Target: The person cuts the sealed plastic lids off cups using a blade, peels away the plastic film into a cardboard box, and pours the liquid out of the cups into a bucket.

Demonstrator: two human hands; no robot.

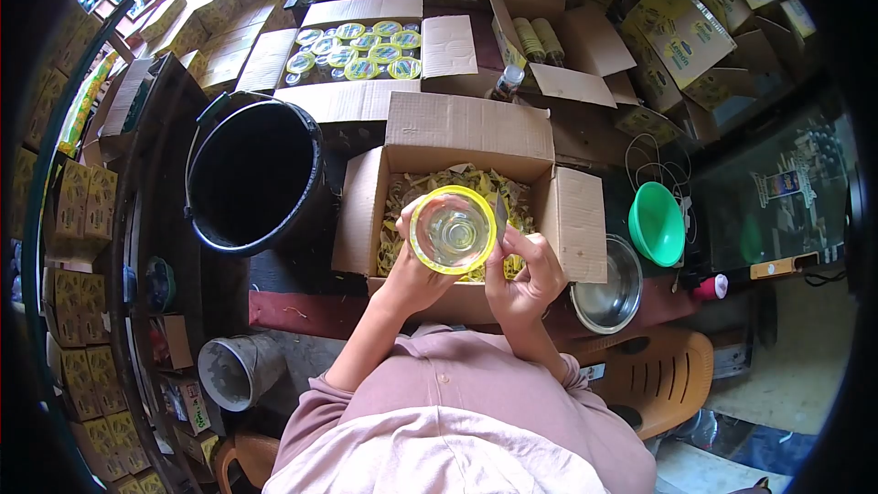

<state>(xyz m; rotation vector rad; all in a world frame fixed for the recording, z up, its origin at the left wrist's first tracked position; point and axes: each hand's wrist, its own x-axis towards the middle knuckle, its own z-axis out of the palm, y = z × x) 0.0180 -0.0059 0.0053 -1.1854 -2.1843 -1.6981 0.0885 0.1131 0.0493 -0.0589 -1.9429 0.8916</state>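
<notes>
Pinches thin blade-like tool (500, 211) in right hand (525, 287), holds clear cup (456, 231) in left hand (408, 274). Seems light, smooth, perhaps brittle; best held below yellow rim (455, 189).

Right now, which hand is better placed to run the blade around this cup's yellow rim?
Right, I'd judge. Your right hand pinches the thin blade beside the yellow rim, while your left hand holds the clear cup and seems better suited to steadying it.
</notes>
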